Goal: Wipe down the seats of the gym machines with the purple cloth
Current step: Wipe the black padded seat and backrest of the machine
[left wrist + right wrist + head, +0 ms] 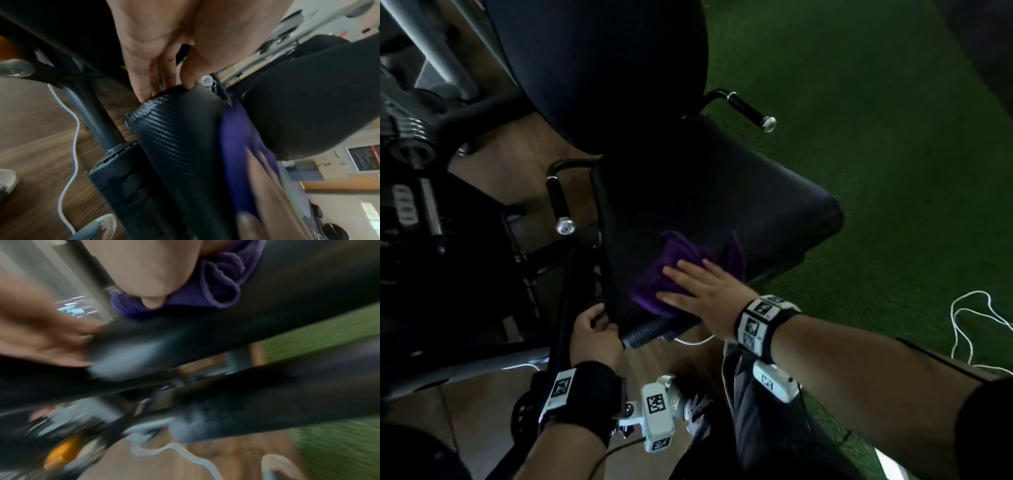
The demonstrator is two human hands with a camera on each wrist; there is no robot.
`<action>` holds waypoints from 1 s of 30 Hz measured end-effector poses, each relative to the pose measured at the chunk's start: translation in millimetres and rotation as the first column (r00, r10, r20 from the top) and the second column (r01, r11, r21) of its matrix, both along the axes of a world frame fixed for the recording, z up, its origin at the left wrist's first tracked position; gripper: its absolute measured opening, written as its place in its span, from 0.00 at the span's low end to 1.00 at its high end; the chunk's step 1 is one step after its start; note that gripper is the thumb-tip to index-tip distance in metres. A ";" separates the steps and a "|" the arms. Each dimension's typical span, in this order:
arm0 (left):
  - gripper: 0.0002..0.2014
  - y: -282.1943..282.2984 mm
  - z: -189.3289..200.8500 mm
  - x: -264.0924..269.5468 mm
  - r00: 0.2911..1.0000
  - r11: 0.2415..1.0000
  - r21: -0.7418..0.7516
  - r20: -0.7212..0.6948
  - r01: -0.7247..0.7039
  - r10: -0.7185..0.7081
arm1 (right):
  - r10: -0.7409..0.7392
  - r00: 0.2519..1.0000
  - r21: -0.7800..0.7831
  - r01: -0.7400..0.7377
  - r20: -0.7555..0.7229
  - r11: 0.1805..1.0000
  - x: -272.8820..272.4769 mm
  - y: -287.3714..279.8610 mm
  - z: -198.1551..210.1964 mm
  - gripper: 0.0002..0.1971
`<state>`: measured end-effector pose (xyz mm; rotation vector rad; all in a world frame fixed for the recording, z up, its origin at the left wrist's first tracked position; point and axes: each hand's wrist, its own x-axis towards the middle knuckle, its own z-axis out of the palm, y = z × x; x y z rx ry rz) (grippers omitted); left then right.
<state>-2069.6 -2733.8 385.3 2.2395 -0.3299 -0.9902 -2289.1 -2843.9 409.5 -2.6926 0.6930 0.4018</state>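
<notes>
In the head view, the right hand (705, 294) lay flat with its fingers straight and spread on the purple cloth (678, 270), pressing it onto the black seat pad (722, 192) just below the middle of the frame. The cloth sat at the pad's near, lower end, and the pad's long axis ran from there up and right toward its far rounded corner, so most of the unwiped surface seemed to lie ahead of the fingertips, away from the wrist; a push along that axis looked like the natural stroke. The left hand (592, 334), lower left of the cloth, curled round the pad's near edge, with its thumb on top and its fingers under the rim, and appeared to be steadying the seat. The right hand was plainly the nearer one to the cloth. In the left wrist view, the left hand's fingertips (144, 91) met the carbon-weave edge of the pad at upper centre, and the cloth (238, 146) showed as a blurred purple band to the right along the pad's top. In the right wrist view, heavily smeared, the cloth (218, 288) bunched in folds beside the right hand's thumb (152, 301) at the top of the frame, on the dark pad.
</notes>
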 end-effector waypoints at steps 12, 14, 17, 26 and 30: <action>0.23 20.3 -13.6 -9.8 0.998 0.994 -0.105 -0.063 -0.026 0.020 | -0.793 0.607 -0.093 0.788 -0.052 0.609 -120.8 -94.5 -10.4 0.41; 0.22 25.9 -16.6 -13.3 0.997 0.992 -0.118 -0.076 -0.040 0.031 | -0.812 0.582 -0.090 0.807 -0.054 0.584 -108.5 -89.8 -6.9 0.42; 0.17 30.2 -9.8 -16.5 0.992 0.991 -0.122 -0.117 -0.056 0.042 | -0.725 0.688 -0.108 0.721 0.002 0.684 -67.2 -46.4 -4.9 0.44; 0.21 27.1 11.4 -32.6 0.933 0.969 -0.182 -0.348 -0.164 0.093 | -0.110 0.974 -0.078 0.128 0.199 0.989 26.5 87.1 -42.1 0.41; 0.17 30.6 15.6 -44.8 0.966 0.974 -0.223 -0.256 -0.036 -0.023 | -0.069 0.953 -0.227 0.140 0.296 0.964 -14.1 50.1 -51.3 0.36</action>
